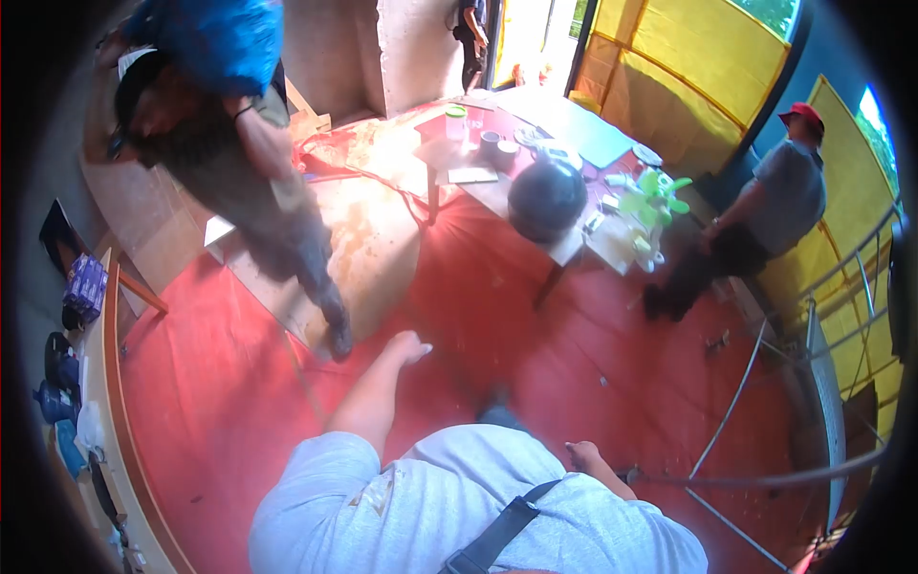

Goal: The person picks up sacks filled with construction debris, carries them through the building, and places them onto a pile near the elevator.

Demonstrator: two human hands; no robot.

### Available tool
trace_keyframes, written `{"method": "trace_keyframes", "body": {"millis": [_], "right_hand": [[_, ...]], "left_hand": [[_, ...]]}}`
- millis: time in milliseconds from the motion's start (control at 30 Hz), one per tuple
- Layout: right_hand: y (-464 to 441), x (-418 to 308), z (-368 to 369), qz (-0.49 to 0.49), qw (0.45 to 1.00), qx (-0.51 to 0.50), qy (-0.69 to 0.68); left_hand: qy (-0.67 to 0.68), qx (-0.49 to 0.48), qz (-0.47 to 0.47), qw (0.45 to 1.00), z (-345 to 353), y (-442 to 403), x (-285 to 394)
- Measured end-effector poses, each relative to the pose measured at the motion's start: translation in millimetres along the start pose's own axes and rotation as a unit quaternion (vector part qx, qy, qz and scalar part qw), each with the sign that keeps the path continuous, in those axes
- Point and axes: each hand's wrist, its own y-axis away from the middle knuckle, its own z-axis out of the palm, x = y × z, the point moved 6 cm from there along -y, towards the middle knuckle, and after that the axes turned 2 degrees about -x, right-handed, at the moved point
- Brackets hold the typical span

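Observation:
My left hand (411, 346) hangs out in front of my body over the red floor sheet (478, 330). Its fingers look curled, with a small pale spot at their tips that is too small to name. On the other side, close to my belly, is my right hand (583, 454). Its fingers are small and partly hidden, so their grip does not show. A grey metal bar (755, 478) runs just right of that hand; whether they touch is unclear. A grey shirt (411, 497) and a dark strap (502, 531) cover my body.
A table (473, 196) ahead bears a dark round object (547, 198), cups and green-and-white things. At left, a person (239, 182) carries a blue bag (215, 43). Another person in a red cap (779, 196) stands right, near metal scaffolding (827, 411). Shelving (120, 402) lines the left.

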Motion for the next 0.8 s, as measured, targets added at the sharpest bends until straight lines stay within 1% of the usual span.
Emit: {"method": "trace_keyframes", "body": {"millis": [33,67,100,167,267,300,333,367,400,433,467,500,533,567,600,633,667,700,733,767,800], "right_hand": [[-52.8,-6.3,3.1,-0.081,0.996,0.013,0.039],[-107.0,-10.0,6.8,-0.161,0.983,0.031,0.079],[-133.5,-29.2,1.0,-0.186,0.981,0.035,0.031],[-180.3,-70.1,-12.3,-0.144,0.987,0.03,-0.064],[-206.6,-153.0,-16.5,-0.171,0.982,-0.027,0.07],[-176.0,-200.1,-34.5,-0.226,0.968,-0.006,0.11],[-122.2,-262.3,-58.8,-0.279,0.948,0.02,0.149],[-139.3,-281.8,-58.5,-0.35,0.905,0.037,0.237],[-148.8,-304.2,-60.8,-0.42,0.845,0.056,0.326],[-166.9,-326.2,-73.9,-0.25,0.96,-0.041,0.123],[-174.0,-365.4,-88.0,-0.21,0.975,-0.044,0.063],[-160.0,-414.0,-103.8,-0.169,0.985,-0.044,0.001],[-155.9,-446.1,-113.1,-0.125,0.989,-0.041,-0.063],[-194.3,-480.3,-105.0,-0.252,0.966,-0.025,0.053],[-191.5,-535.2,-107.4,-0.371,0.914,0.023,0.161],[-202.5,-564.7,-104.2,-0.281,0.957,-0.046,0.052],[-149.5,-630.9,-118.1,-0.178,0.978,-0.089,-0.06],[-147.1,-679.0,-114.5,-0.199,0.973,-0.113,-0.042],[-144.5,-727.1,-111.1,-0.221,0.965,-0.137,-0.024],[-140.1,-771.6,-106.5,-0.234,0.96,-0.153,-0.023],[-135.2,-815.6,-102.0,-0.248,0.954,-0.168,-0.021]], "left_hand": [[-0.01,-0.02,0.019,1.0,-18.8,-36.5,12.2],[-0.003,-0.008,0.029,1.0,-46.5,-56.9,29.5],[-0.002,0.001,0.028,1.0,-68.5,-83.0,40.6],[0.005,0.01,0.019,1.0,-108.2,-142.5,50.7],[0.02,0.014,-0.009,1.0,-144.8,-218.3,43.3],[0.021,0.027,-0.017,0.999,-153.9,-240.0,32.0],[0.017,0.034,-0.028,0.999,-163.5,-255.3,13.2],[0.016,0.013,-0.054,0.998,-170.1,-261.0,-6.4],[0.022,-0.005,-0.081,0.996,-177.5,-262.8,-23.7],[0.032,-0.02,-0.107,0.994,-183.5,-264.4,-42.7],[0.04,-0.022,-0.133,0.99,-188.1,-265.6,-67.5],[0.046,-0.024,-0.158,0.986,-188.6,-260.6,-95.8],[0.063,-0.037,-0.198,0.977,-186.3,-252.7,-125.0],[0.079,-0.051,-0.236,0.967,-181.0,-241.0,-154.1],[0.082,-0.022,-0.243,0.966,-175.0,-228.3,-182.3],[0.105,-0.039,-0.274,0.955,-160.9,-216.6,-212.9],[0.161,-0.037,-0.353,0.921,-162.4,-191.5,-224.3],[0.162,-0.11,-0.376,0.906,-156.0,-183.4,-241.6],[0.223,-0.038,-0.398,0.889,-103.4,-181.4,-302.1],[0.256,-0.042,-0.443,0.858,-80.1,-172.4,-330.1],[0.256,-0.097,-0.479,0.834,-77.7,-166.8,-342.6]]}}
